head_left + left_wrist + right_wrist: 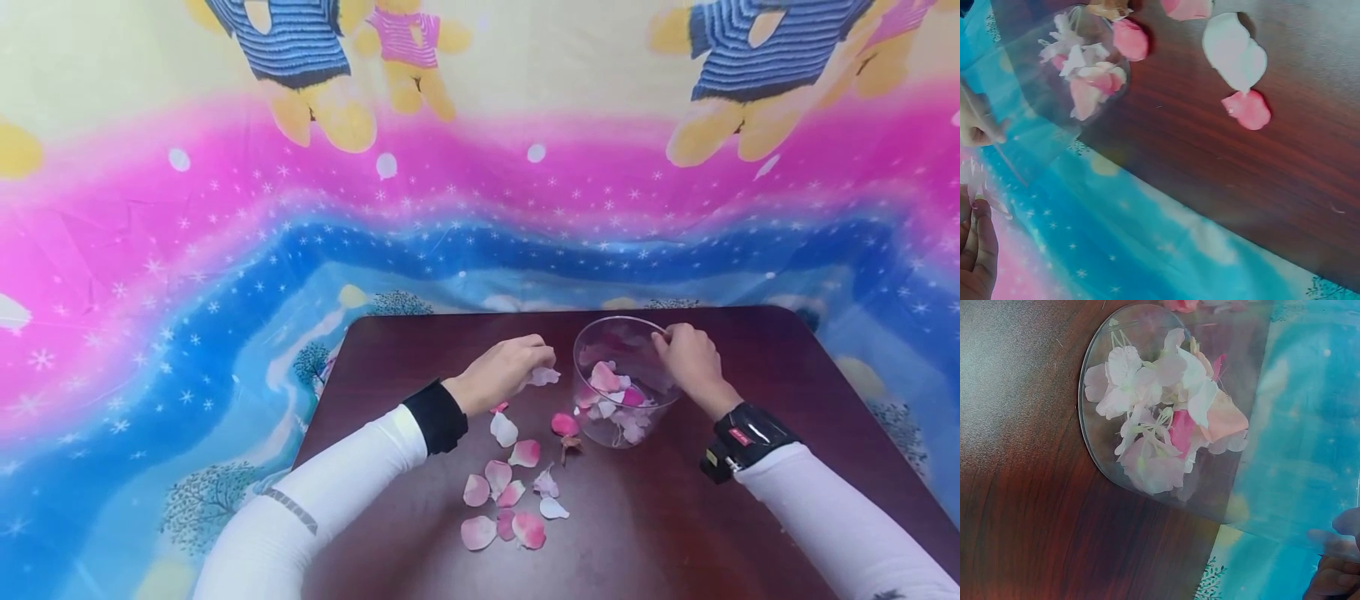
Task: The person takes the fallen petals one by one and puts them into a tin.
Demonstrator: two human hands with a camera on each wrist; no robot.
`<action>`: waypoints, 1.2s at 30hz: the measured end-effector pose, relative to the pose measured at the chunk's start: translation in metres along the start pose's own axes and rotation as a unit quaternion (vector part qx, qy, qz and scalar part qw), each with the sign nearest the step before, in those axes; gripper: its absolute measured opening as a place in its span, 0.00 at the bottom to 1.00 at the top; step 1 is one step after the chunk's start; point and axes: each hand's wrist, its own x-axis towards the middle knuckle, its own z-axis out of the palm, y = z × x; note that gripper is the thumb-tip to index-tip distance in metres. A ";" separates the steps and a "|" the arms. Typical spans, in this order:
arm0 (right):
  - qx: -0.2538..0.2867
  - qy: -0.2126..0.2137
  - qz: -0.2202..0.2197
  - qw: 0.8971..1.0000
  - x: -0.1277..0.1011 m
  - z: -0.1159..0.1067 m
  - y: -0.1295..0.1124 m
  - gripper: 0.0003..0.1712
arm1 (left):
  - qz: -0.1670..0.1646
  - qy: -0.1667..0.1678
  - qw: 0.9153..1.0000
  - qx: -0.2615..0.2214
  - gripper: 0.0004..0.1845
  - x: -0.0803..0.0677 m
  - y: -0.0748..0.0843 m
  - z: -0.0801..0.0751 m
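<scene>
My left hand (504,367) pinches a pale pinkish-white flower petal (544,377) just left of a clear container (626,406). In the left wrist view the fingers (984,240) hold it at the left edge. My right hand (692,360) grips the container's rim on its right side, thumb and fingers over the edge. Inside the container lie pink and white petals and pale blossoms (1125,381) with thin stems, heaped at the bottom. Loose petals (527,530) in pink and white are scattered on the table left of and in front of the container.
The dark reddish-brown table (405,533) has a curtain (465,242) printed with bears and snowflakes behind it. A small brown dried piece (571,444) and a deep pink petal (564,424) lie beside the container's base. A pale crumpled blossom (546,482) lies nearer the front.
</scene>
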 end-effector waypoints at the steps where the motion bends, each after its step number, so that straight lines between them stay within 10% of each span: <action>1: -0.001 0.000 0.000 1.000 0.001 0.000 0.000 0.19 | 0.003 0.003 1.000 0.002 0.10 0.002 0.001 -0.001; 19: 0.001 -0.006 0.005 1.000 0.003 0.000 0.001 0.19 | 0.053 -0.015 0.996 0.073 0.09 0.043 0.035 0.000; 36: 0.001 0.003 0.007 1.000 -0.003 -0.001 0.000 0.19 | 0.030 -0.059 0.988 0.143 0.13 0.075 0.054 0.029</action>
